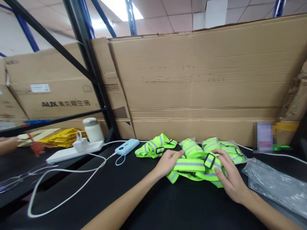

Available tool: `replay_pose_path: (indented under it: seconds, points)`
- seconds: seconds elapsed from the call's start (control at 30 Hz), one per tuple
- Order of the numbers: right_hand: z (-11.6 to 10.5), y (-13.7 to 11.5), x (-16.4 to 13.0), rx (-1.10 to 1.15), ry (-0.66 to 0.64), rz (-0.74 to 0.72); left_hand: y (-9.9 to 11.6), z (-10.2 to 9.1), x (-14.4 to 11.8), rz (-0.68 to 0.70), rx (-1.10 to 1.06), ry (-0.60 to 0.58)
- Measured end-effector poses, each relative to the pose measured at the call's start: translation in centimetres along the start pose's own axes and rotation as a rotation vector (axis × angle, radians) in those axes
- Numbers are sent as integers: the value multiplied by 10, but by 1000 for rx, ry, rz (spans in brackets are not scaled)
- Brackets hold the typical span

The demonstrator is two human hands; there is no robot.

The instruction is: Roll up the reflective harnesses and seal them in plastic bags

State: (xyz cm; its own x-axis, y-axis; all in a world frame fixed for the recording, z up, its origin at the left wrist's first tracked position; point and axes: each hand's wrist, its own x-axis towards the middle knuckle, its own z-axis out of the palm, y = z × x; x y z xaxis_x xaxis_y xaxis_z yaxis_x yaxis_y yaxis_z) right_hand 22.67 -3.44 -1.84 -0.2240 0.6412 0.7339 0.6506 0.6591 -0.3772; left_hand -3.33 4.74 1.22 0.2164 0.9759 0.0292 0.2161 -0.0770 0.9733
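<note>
The strap bundle (194, 167) under both hands is woven neon-yellow cloth with dull grey reflective bands and a black plastic buckle (209, 160). The table (168, 204) is covered in matt black, smooth material. The bag (275, 183) to the right is thin clear plastic, glossy and crinkled. The cardboard wall (203, 83) is matt brown, creased and scuffed. The power strip (74, 151) and power bank (126, 146) are smooth plastic; the cable (72, 188) looks rubbery
</note>
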Motion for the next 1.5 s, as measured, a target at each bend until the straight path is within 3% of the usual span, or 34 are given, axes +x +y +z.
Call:
replay_pose_path:
  seconds: [0.17, 0.23, 0.3, 0.37, 0.47, 0.53, 0.73, 0.8, 0.97, 1.17, 1.3, 1.5]
  points:
    - [5, 6, -4, 101, 19, 187, 1, -2, -10, 496, 691, 271]
    - [10, 8, -4, 125, 30, 255, 7, -1, -17, 684, 731, 194]
    - [14, 8, -5, 152, 35, 306, 12, 2, -24, 830, 738, -9]
    - [15, 8, -4, 173, 34, 335, 14, 9, -30, 867, 782, -146]
    - [11, 6, -2, 196, 41, 333, 11, 18, -31, 762, 794, -195]
    - [7, 4, 1, 201, 82, 305, 6, 18, -26, 655, 668, -140]
    - [-2, 2, 7, 154, 203, 238, 2, -2, 0, 431, 21, 336]
    - [-4, 0, 10, 136, 262, 265, 4, -6, 6, 312, -172, 393]
    - [-11, -5, 17, 320, 314, 511, 12, -7, 8, 90, -504, 239]
    - [-21, -2, 21, 897, 124, 838, 23, -14, 3, -17, -766, 74]
    - [-26, 1, 23, 1129, 70, 792, 28, -18, 0, -105, -853, 60]
    - [-35, 1, 38, 1117, 143, 704, 42, -25, 2, 0, -816, 48]
